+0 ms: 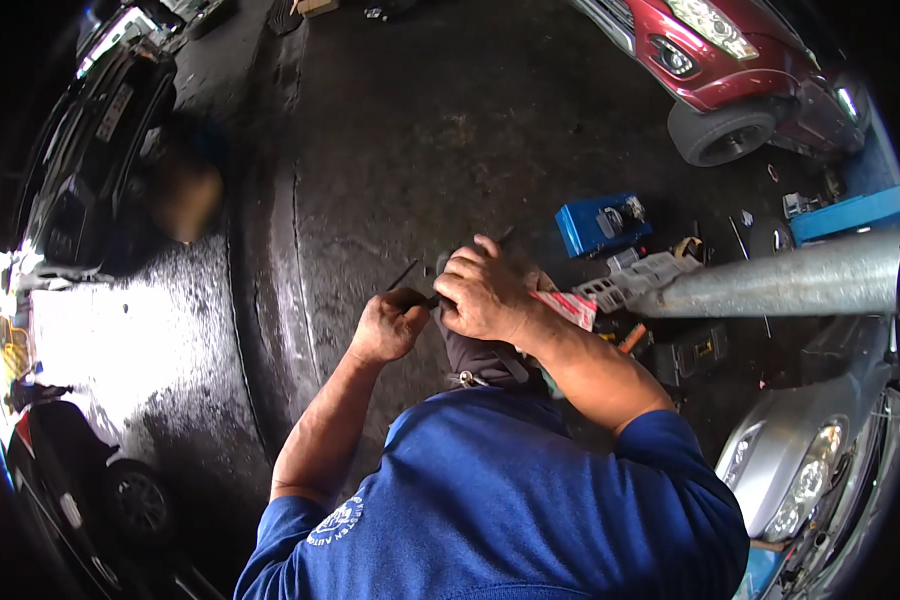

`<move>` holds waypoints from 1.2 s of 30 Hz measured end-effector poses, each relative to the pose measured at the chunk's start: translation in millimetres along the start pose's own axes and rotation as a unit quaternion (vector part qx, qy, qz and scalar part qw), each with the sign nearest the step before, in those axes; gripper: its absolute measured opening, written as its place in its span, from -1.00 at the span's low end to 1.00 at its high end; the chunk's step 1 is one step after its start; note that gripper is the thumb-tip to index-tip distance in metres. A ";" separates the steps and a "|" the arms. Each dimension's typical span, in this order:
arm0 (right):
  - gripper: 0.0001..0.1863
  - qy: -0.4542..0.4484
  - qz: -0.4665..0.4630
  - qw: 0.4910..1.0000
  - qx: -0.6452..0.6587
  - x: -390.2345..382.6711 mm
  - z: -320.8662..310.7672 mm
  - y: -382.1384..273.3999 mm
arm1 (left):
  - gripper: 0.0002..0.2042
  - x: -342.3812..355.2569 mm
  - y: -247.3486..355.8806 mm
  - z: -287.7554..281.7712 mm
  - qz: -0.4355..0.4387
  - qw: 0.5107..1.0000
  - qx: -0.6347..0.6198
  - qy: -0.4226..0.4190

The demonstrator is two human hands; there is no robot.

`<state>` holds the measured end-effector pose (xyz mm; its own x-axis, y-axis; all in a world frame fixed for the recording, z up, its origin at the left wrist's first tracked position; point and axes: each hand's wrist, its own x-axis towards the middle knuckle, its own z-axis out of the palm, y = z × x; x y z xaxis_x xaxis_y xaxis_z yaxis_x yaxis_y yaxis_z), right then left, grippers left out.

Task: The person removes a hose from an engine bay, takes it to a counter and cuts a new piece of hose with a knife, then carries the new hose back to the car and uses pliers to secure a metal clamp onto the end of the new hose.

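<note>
My left hand (385,327) is closed around a dark, slim piece whose kind I cannot make out. A thin dark rod (403,273) shows just past its fingers. Close beside it, my right hand (484,296) has its fingers curled, with one finger raised. A short dark bar (433,301) bridges the small gap between the hands. Whatever the right hand grips lies mostly hidden under its fingers. Both hands are in front of my body, above my dark trousers (478,360).
To the right are a blue box (602,224), a red-and-white carton (570,308) and a thick grey post (770,282). A red car (735,70) stands far right, a silver car (795,450) near right. Dark vehicles and a blurred person (185,195) are on the left.
</note>
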<state>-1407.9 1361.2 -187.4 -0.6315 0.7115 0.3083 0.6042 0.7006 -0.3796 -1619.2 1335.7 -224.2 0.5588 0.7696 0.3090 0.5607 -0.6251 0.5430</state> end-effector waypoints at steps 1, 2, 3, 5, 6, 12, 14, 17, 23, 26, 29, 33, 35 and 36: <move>-0.79 0.001 0.003 1.000 0.009 23.2 3.3 21.5 | -0.81 20.1 -25.2 -3.2 0.006 0.999 0.029 -0.018; -0.78 0.001 0.005 1.000 0.018 44.6 7.9 42.2 | -0.81 38.9 -46.2 -4.5 0.012 0.999 0.034 -0.017; -0.78 0.005 0.005 1.000 0.025 68.3 12.5 68.4 | -0.80 62.8 -66.6 -6.3 -0.054 0.998 -0.020 -0.016; -0.77 -0.014 0.009 1.000 0.027 121.5 15.9 116.7 | -0.79 105.8 -117.1 -12.9 -0.161 0.984 -0.071 -0.028; -0.76 -0.024 0.017 0.999 0.031 143.7 13.7 129.6 | -0.79 128.9 -135.4 -23.9 -0.158 0.984 -0.070 -0.032; -0.78 0.022 -0.004 1.000 -0.006 292.0 -13.7 232.0 | -0.79 269.3 -237.7 -81.3 0.008 0.999 0.035 0.000; -0.76 0.010 0.002 1.000 -0.011 339.4 -11.4 267.4 | -0.79 301.2 -286.7 -80.0 -0.087 0.995 -0.048 0.028; -0.75 0.014 -0.006 0.999 -0.036 409.1 -7.7 325.1 | -0.79 364.2 -362.3 -91.4 -0.068 0.997 0.005 -0.043; -0.77 0.034 0.054 0.996 -0.060 552.3 13.2 453.0 | -0.80 509.8 -518.9 -108.7 -0.107 0.990 -0.091 -0.006; -0.79 0.061 0.083 0.992 -0.078 612.0 -5.8 514.3 | -0.79 597.7 -574.2 -122.3 -0.099 0.988 -0.108 -0.045; -0.80 0.096 0.135 0.983 -0.082 656.3 -26.7 575.9 | -0.82 707.4 -589.6 -162.1 -0.031 0.984 -0.114 -0.136; -0.77 0.084 0.183 0.976 -0.088 713.7 -47.0 665.5 | -0.83 822.1 -671.0 -155.8 0.223 0.961 0.022 -0.163; -0.72 0.058 0.207 0.972 -0.098 739.4 -50.7 717.4 | -0.81 874.9 -704.8 -145.0 0.198 0.958 0.014 -0.208; -0.72 0.078 0.212 0.968 -0.106 755.9 -50.4 746.0 | -0.79 904.1 -720.1 -136.9 0.150 0.960 -0.001 -0.237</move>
<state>-1410.1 2424.4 -193.6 -0.2325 0.9256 0.2986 0.8899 0.3263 -0.3188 -1601.5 2499.5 -228.9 0.9103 0.4093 0.0619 0.3304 -0.8084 0.4872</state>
